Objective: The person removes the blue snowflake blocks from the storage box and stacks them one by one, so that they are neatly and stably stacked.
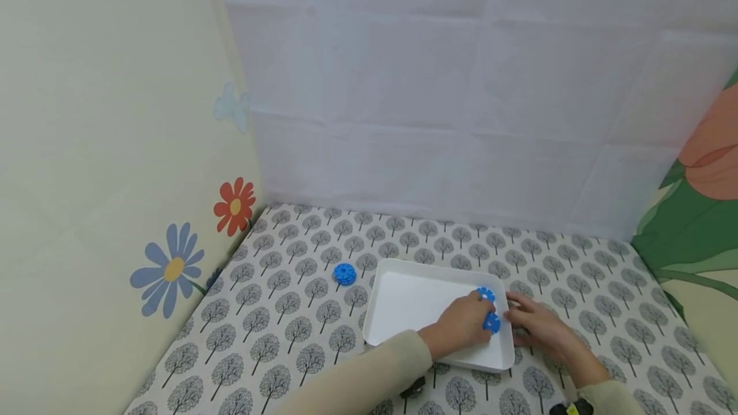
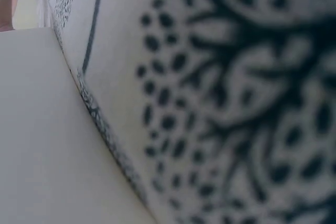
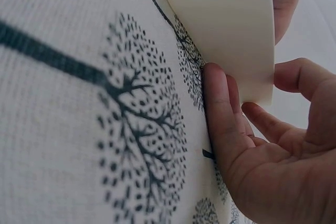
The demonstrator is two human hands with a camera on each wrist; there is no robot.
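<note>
A white tray (image 1: pixel 403 300) lies on the cloth. Reaching over its near side, my left hand (image 1: pixel 463 322) pinches a blue notched disc (image 1: pixel 491 323) between thumb and fingers, low over the tray's right part. More blue notched plastic (image 1: pixel 486 294) shows just beyond those fingers, partly covered by them. My right hand (image 1: pixel 542 328) holds the tray at its right end. In the right wrist view the thumb of the right hand (image 3: pixel 278 150) is at the rim and the other fingers are against the outer wall (image 3: pixel 231 35). The left wrist view misses the left fingers.
A small stack of blue notched discs (image 1: pixel 344 274) lies on the tree-print cloth (image 1: pixel 300 332), left of the tray. A white sheet (image 1: pixel 432 95) hangs behind the table, with flower-painted walls (image 1: pixel 115 146) on both sides.
</note>
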